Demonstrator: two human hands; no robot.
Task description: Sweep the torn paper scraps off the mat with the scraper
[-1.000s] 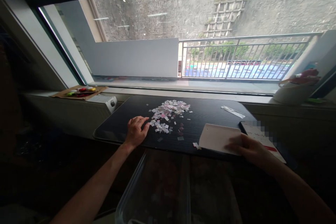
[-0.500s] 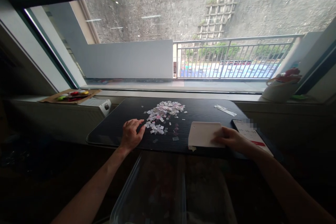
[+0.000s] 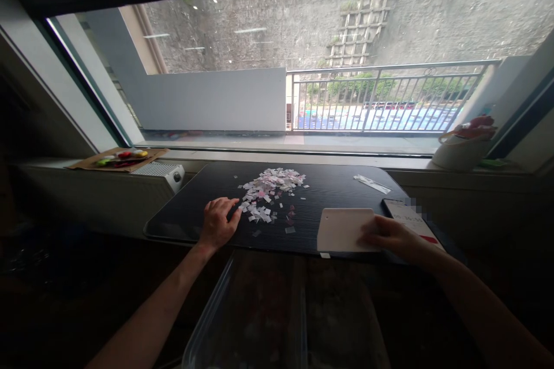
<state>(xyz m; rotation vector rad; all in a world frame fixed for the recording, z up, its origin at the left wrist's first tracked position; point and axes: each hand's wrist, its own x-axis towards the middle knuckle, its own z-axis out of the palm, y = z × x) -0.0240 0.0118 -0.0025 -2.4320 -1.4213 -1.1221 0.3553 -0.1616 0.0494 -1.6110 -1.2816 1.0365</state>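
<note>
My right hand [image 3: 387,236] grips the right end of a flat, pale scraper [image 3: 344,229] with a small hole near its upper left corner. The scraper is at the front edge of the black table [image 3: 182,207], and a small paper scrap [image 3: 324,255] shows just below it. Beside the left of a heap of small white and pinkish paper pieces [image 3: 277,181] rests my left hand [image 3: 220,220], open, its fingers loosely bent and nothing visible in it. A few clear and pink bits [image 3: 289,230] lie between the heap and the scraper.
A phone [image 3: 411,222] lies by my right hand, with a pale strip [image 3: 372,184] behind it. Below the table's front edge stands a clear plastic bin [image 3: 208,314]. On the sill are a brown board [image 3: 95,158] with colourful items and a white pot [image 3: 456,150].
My right hand has drawn the scraper slightly right and toward me, and the scrap at its lower edge has shifted right. My left hand stays practically still.
</note>
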